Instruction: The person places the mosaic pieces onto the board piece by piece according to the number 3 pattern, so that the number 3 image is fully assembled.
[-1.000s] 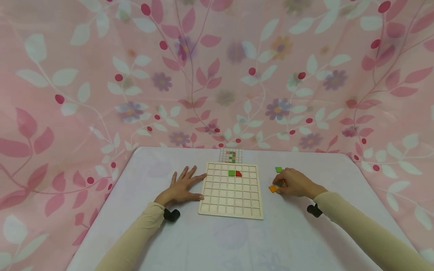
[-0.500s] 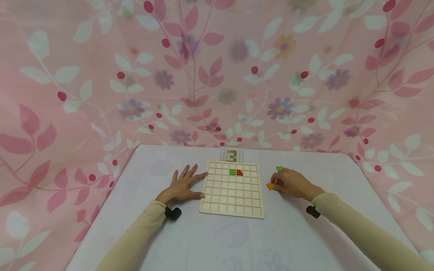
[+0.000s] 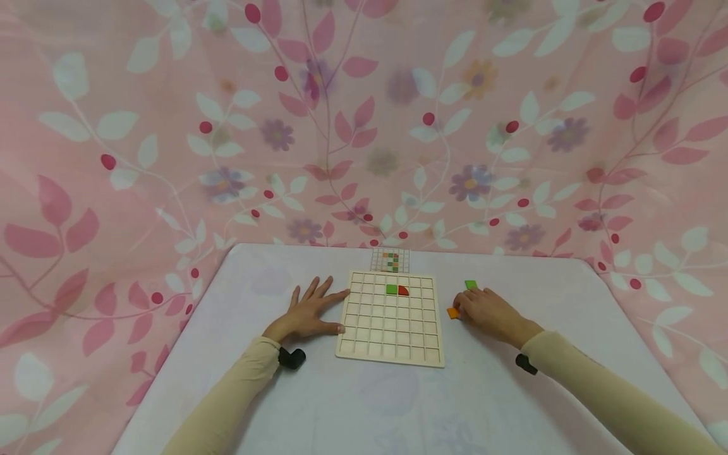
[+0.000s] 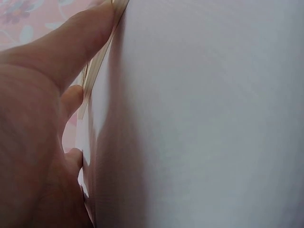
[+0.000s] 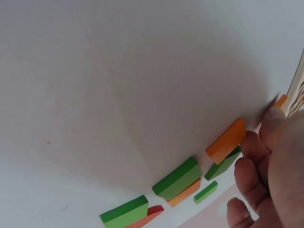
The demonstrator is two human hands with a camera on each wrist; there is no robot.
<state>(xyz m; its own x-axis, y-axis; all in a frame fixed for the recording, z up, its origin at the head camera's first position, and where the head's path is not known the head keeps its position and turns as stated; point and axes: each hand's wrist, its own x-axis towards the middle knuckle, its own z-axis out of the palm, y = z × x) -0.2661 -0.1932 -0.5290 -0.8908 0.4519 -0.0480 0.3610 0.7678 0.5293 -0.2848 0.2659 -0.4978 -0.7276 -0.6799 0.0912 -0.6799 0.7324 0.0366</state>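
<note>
My left hand (image 3: 307, 316) lies with spread, straight fingers at the left side of the pale wooden grid board (image 3: 389, 351); its thumb and forefinger touch the edge. A green square tile (image 3: 392, 289) and a red rounded tile (image 3: 403, 291) sit side by side in an upper row of the board. Right of the board, my right hand (image 3: 491, 314) pinches an orange tile (image 3: 452, 313) between thumb and fingers. In the right wrist view that orange tile (image 5: 283, 100) shows beyond the thumb, and another orange tile (image 5: 227, 141) lies near the curled fingers.
Below the right hand lie more loose tiles: a dark green one (image 5: 178, 179), a green one (image 5: 126, 213), a red one (image 5: 147, 218) and others. A light green tile (image 3: 471, 284) shows behind the hand. A printed pattern card (image 3: 390, 260) lies behind the board. White cloth (image 3: 387, 404) covers the table.
My right hand has shifted slightly left and turned over more, palm down, with the orange tile at its fingertips moved toward the board. The left hand keeps its place at the board.
</note>
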